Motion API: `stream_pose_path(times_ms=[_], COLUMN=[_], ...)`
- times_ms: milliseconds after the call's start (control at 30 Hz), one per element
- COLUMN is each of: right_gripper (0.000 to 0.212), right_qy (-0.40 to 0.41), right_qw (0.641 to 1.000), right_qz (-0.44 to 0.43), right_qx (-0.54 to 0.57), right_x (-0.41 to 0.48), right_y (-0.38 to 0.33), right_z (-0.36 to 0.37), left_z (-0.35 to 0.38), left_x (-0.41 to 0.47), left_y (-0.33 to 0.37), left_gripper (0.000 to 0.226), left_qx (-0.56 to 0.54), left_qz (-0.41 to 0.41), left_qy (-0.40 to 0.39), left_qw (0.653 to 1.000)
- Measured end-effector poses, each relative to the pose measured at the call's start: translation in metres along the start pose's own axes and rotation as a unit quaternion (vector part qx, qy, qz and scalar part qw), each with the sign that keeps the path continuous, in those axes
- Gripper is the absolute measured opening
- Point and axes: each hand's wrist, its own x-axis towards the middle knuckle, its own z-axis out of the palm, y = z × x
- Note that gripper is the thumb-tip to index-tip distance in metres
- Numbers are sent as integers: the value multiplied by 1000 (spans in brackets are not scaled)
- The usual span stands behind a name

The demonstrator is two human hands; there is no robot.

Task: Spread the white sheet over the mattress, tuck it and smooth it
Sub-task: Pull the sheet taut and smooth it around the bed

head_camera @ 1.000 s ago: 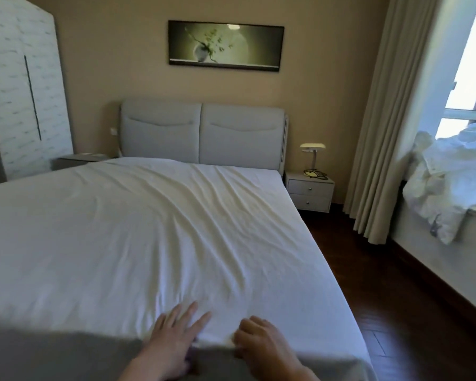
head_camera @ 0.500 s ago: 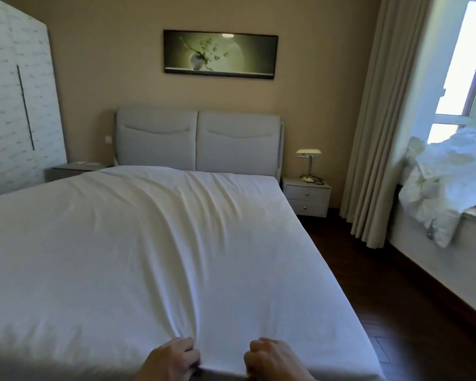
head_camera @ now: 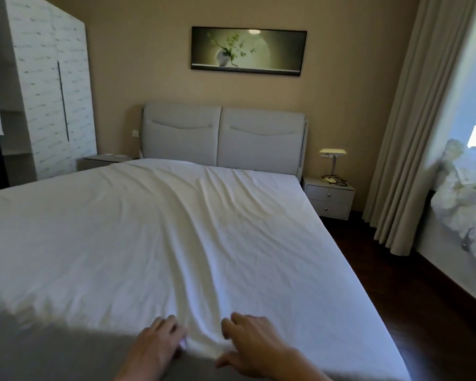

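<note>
White cotton sheet (head_camera: 176, 243) lies spread over the big mattress (head_camera: 390, 361), right up to the grey padded headboard (head_camera: 223, 138). Long wrinkles run down its middle to my hands. My left hand (head_camera: 154, 350) has its fingers curled, pinching the sheet's near edge. My right hand (head_camera: 254, 345) sits just beside it, fingers bent and pressing on the cloth; I cannot tell if it grips. A bump of cloth rises between them.

sheet (head_camera: 176, 243) on mattress | headboard (head_camera: 223, 136) behind | nightstand (head_camera: 329, 199) with lamp (head_camera: 332, 158) right | wardrobe (head_camera: 52, 97) left | picture (head_camera: 248, 50) above headboard
</note>
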Motion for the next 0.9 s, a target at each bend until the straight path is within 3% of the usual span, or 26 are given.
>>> stream_pose_path(times_ms=[67,167,233,333,467,633,700,833,900], right_gripper=[55,20,9,18,13,50,57,24,21], right_qy=[-6,-2,2,21,-39,42,44,1,-29], right_qw=[1000,996,993,993,993,998,998,994,991], right_qz=[0,-46,-80,-95,-90,-42,-30,-79,-103], right_qx=[-31,-70,-82,-73,-61,-6,-20,-77,-80], right_x=[10,20,16,11,31,63,70,74,77], right_y=[-16,-32,-30,-24,-29,-47,-59,-73,-72], right_z=[10,21,22,31,30,23,31,44,44], left_z=[6,5,-4,-10,-9,-12,-9,-2,-1], left_x=[-8,-12,-14,-21,-22,-18,-19,-26,-30], left_y=[-7,-9,-13,-16,-14,-35,-45,-53,-59], left_gripper=[21,17,7,19,41,17,32,65,74], left_qx=[27,33,20,3,-24,-104,-83,-40,-25], left_qz=[-39,-52,-30,-14,-21,-100,-123,-81,-89], left_qy=[-15,-55,-59,-92,-137,-107,-108,-178,-186], left_qw=[999,997,998,996,990,984,983,980,978])
